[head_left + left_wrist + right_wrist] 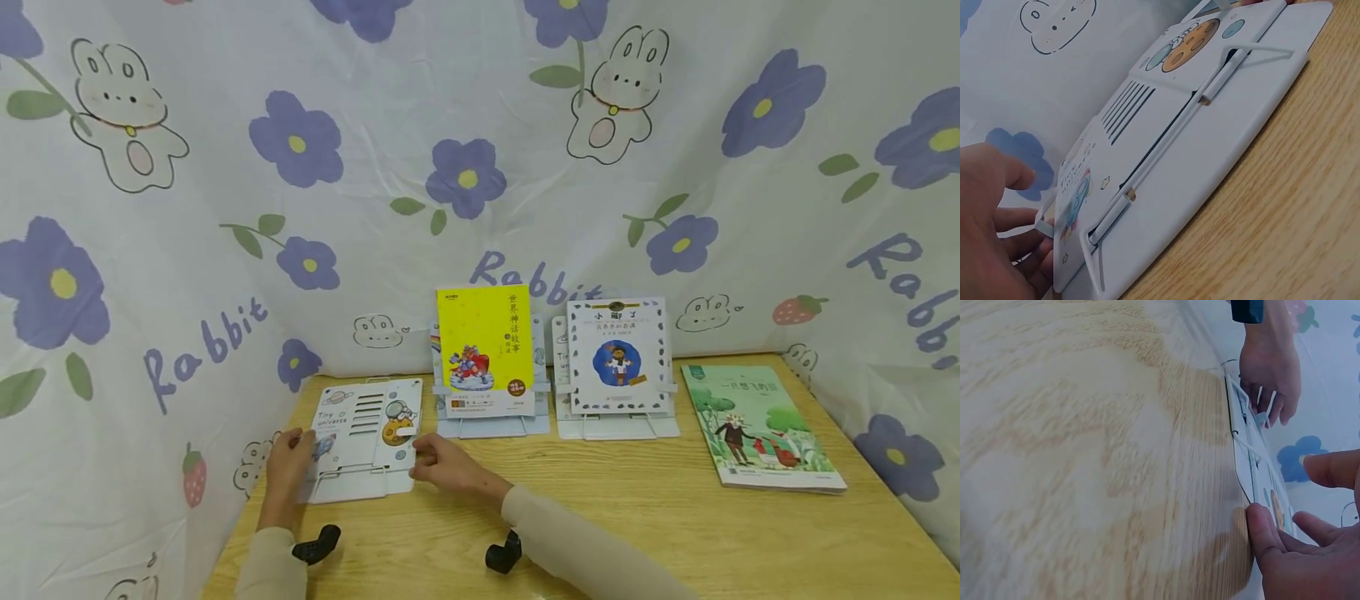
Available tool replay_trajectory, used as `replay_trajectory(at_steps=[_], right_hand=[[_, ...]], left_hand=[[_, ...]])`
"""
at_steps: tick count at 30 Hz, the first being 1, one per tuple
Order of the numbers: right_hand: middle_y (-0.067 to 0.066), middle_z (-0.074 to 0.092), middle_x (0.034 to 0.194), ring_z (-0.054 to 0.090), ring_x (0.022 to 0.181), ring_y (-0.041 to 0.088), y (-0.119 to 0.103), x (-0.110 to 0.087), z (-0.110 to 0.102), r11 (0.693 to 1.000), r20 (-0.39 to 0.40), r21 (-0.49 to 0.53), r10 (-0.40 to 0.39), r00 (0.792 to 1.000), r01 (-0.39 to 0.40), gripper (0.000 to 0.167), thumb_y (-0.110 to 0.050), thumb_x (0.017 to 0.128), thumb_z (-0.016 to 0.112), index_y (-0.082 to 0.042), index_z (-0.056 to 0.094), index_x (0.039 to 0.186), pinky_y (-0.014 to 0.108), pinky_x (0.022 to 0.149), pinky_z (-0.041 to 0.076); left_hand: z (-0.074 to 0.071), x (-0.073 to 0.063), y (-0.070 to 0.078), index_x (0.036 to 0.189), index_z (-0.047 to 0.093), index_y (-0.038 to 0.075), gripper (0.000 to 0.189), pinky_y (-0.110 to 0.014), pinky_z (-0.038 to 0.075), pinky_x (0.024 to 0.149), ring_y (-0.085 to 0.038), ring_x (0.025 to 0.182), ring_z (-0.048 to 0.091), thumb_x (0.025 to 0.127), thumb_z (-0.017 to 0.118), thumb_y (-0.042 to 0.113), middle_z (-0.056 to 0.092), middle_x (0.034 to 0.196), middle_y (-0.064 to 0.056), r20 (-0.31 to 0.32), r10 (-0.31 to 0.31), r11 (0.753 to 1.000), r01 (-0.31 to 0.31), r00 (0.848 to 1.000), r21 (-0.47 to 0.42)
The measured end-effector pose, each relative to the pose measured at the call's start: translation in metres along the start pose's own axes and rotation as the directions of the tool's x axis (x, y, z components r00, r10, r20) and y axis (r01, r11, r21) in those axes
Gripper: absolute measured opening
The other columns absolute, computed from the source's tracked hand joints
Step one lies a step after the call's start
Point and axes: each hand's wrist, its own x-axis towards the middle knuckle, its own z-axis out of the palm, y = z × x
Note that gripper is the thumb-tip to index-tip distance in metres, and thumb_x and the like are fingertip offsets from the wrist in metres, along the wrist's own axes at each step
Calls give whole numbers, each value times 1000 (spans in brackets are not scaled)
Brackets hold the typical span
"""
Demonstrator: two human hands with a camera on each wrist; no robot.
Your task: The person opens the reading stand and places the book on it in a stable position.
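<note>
A white book stand (366,446) (a printed astronaut (405,411) decorated its panel) sat low at the left end of the wooden counter (600,517). Both hands were loosely open: the left hand (288,462) had its fingers at the side clip (1043,230) and its thumb apart, while the relaxed fingers of the right hand (453,467) touched the opposite edge. Farther right, a yellow book (480,333) and a white-covered book (617,358) leaned on two similar holders (491,428), and a green book (765,425) lay flat.
</note>
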Motion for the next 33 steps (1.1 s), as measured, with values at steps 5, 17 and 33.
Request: replay_trajectory(at_steps=[5, 17, 33], right_hand=[[20, 63, 141, 65, 127, 32, 1, -2, 0, 1000, -7, 5, -9, 1000, 9, 51, -15, 101, 69, 1, 54, 147, 47, 105, 57], [18, 62, 141, 65, 123, 27, 7, -1, -1, 999, -10, 41, -28, 1000, 28, 50, -13, 101, 69, -1, 55, 147, 36, 98, 57], [25, 57, 145, 61, 132, 41, 12, -2, -1, 980, -39, 192, -39, 998, 46, 51, -2, 100, 67, 4, 47, 146, 45, 107, 56]], left_hand=[[2, 2, -2, 156, 39, -11, 65, -64, 32, 124, -49, 145, 40, 111, 42, 35, 39, 159, -36, -20, -12, 999, 13, 1000, 43], [8, 5, -2, 151, 47, -13, 57, -66, 27, 125, -54, 149, 34, 107, 50, 23, 42, 157, -37, -59, -41, 999, 42, 997, 32], [11, 4, -2, 154, 43, -13, 56, -43, 47, 97, -35, 120, 51, 106, 52, 13, 50, 143, -30, -73, -57, 995, 50, 996, -92]])
